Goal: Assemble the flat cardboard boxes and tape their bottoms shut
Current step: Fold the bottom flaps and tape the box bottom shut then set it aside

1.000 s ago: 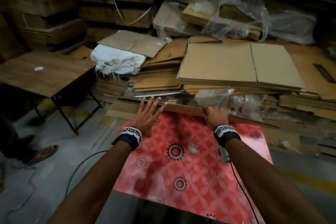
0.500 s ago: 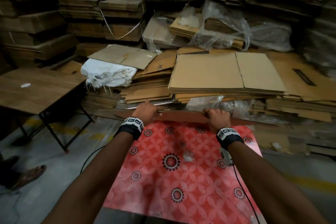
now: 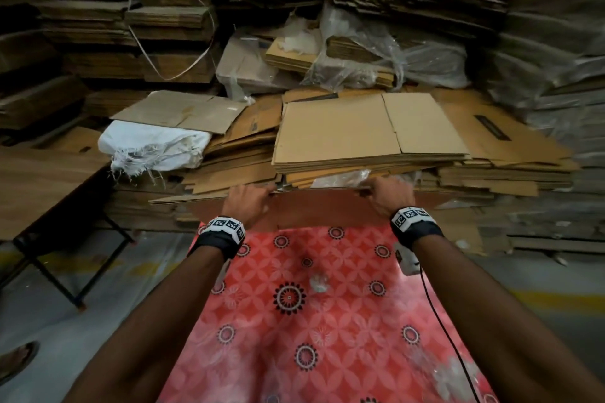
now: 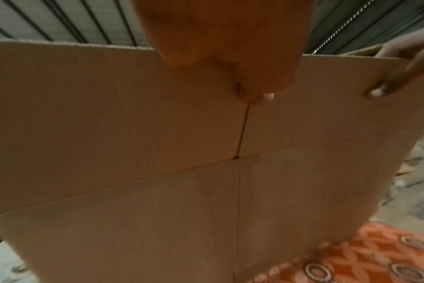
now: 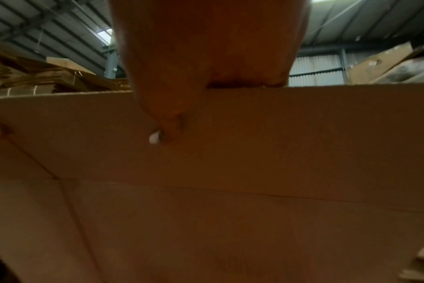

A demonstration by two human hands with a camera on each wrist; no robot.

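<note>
While a second ago the left hand [image 3: 246, 203] lay spread flat on the far edge of the flat cardboard box [image 3: 327, 209], it now has its fingers [image 4: 257, 95] hooked over that edge, thumb on the near face, matching the right hand [image 3: 389, 195], whose fingers [image 5: 167, 126] pinch the same edge. The box, which lay low at the far end of the red patterned counter [image 3: 294, 321], now stands tilted up at 12 o'clock, its top edge level with the lower sheets of the cardboard stack [image 3: 366, 134] behind it. Both wrist views show its creased panels and the slit between two flaps hanging below the grips, so it is folded flat, not yet opened.

With both hands holding it, the sheet looks ready to be drawn toward 6 o'clock onto the counter and squared open; no flap is folded and no tape is in view. A white sack [image 3: 154, 149] lies at 10 o'clock.
</note>
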